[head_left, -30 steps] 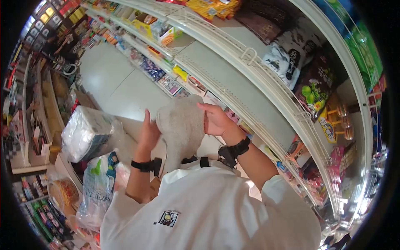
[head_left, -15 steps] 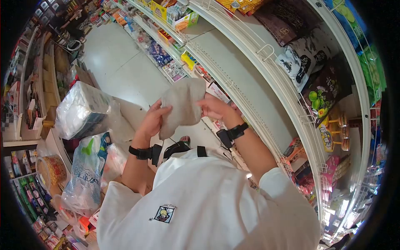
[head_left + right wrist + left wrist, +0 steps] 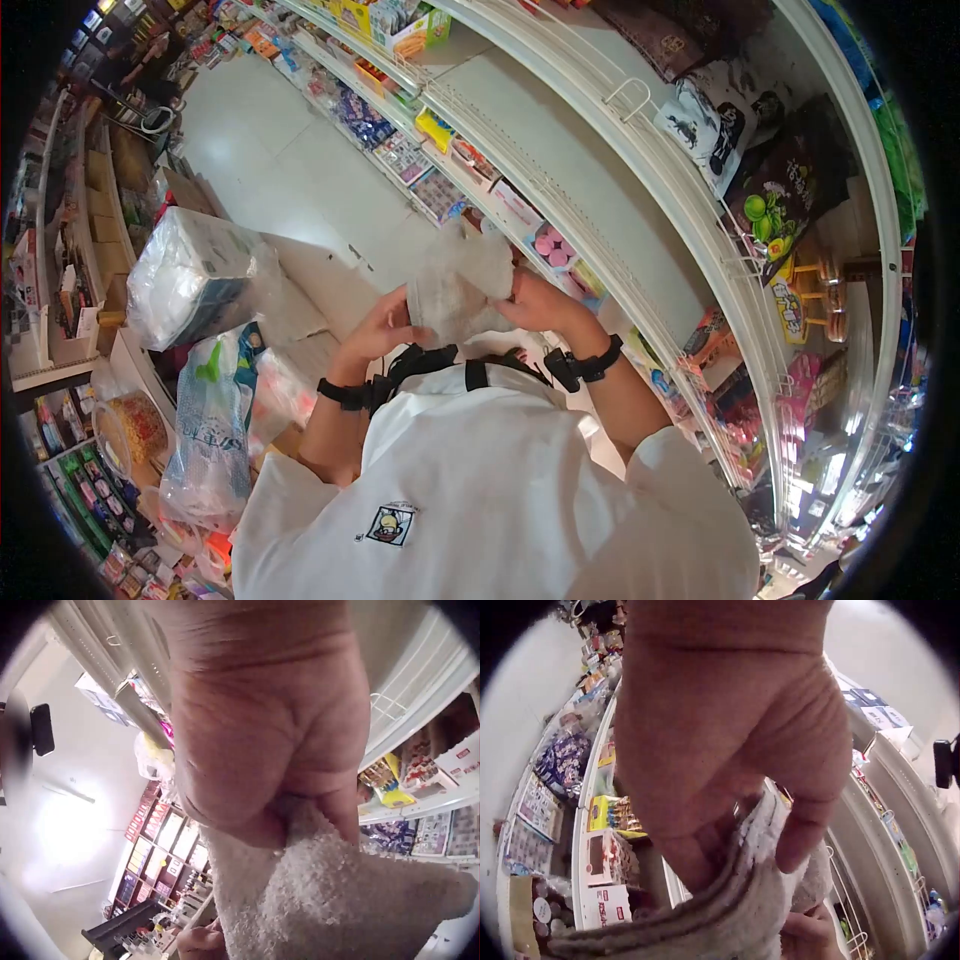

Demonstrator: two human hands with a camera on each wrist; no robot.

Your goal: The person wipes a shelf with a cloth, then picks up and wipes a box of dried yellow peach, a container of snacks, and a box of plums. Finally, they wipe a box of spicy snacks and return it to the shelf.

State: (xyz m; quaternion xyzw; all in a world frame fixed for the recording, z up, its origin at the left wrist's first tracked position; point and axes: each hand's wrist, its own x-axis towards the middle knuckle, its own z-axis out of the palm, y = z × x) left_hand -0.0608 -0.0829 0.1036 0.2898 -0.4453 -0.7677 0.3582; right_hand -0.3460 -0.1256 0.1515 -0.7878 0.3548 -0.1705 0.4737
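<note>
A greyish-beige fuzzy cloth is held up in front of my chest between both hands. My left hand grips its left edge; in the left wrist view the thumb lies over the folded layers of the cloth, with the fingers behind. On the other side my right hand pinches the cloth, which bunches up between thumb and fingers in the right wrist view.
White store shelves with packaged goods run along the right. Left of me stand a plastic-wrapped pack and a filled plastic bag. Pale floor tiles stretch ahead, with more stocked shelves at the far left.
The cloth has been turned and gathered between the hands, and now sits lower and closer to my body than half a second ago. Both hands stay at its sides.
</note>
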